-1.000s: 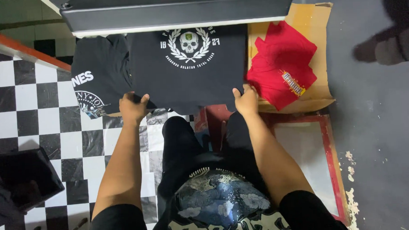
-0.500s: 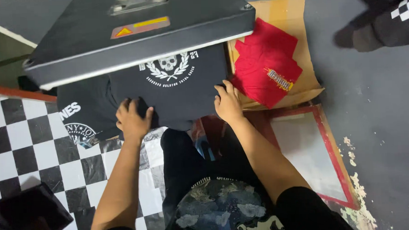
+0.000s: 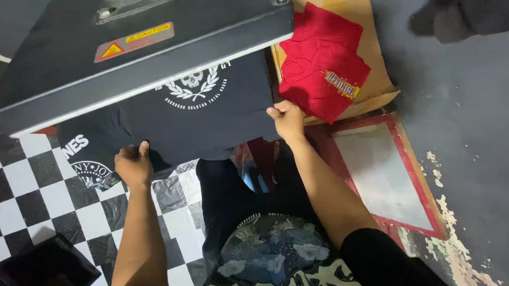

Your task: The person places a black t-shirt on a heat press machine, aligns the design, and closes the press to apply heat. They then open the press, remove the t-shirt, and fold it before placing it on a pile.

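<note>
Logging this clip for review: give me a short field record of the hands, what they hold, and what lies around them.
left hand: grips the near edge of the black T-shirt
right hand: holds the shirt's right edge
press: dark heat-press plate raised over the shirt
right side: red shirt on cardboard
floor: checkered tiles

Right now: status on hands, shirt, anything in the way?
Left hand and right hand grip black shirt at its near edge. Shirt lies under heat press plate. Red shirt beside, apart.
</note>
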